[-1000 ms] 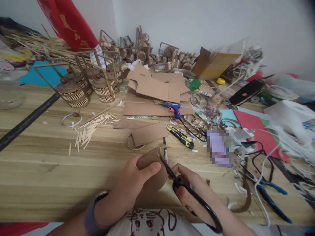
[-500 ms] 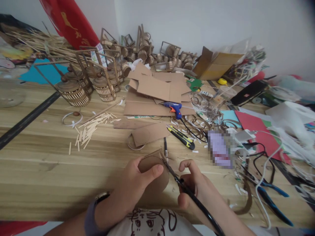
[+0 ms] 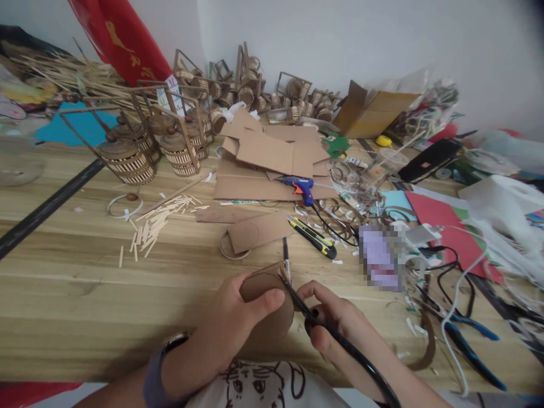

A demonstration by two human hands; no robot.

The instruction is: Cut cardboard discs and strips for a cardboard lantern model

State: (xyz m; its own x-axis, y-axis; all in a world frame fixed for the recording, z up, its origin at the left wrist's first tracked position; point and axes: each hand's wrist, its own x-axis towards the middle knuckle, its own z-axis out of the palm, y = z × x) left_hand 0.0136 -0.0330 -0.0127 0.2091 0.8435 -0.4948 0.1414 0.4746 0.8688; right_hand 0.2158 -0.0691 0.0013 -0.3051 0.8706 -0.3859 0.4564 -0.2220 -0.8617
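My left hand (image 3: 232, 326) pinches a round brown cardboard disc (image 3: 272, 306) just above the near edge of the wooden table (image 3: 85, 294), thumb lying across its top. My right hand (image 3: 335, 326) is closed round the black handles of a pair of scissors (image 3: 317, 320). The blades meet the disc's right edge, where a thin cardboard strip curls up. A black pen (image 3: 286, 258) lies on the table just beyond the disc.
Beyond my hands lie a cardboard piece on a ring (image 3: 255, 232), a yellow-black utility knife (image 3: 312, 235), a blue glue gun (image 3: 300, 187) and stacked cardboard sheets (image 3: 272, 158). Small sticks (image 3: 148, 226) and woven baskets (image 3: 127, 158) are at left. Cables and blue pliers (image 3: 467, 334) clutter the right.
The scissors opened half a second ago, with my right fingers spread, and have closed again on the disc's edge. My left hand has turned the disc slightly.
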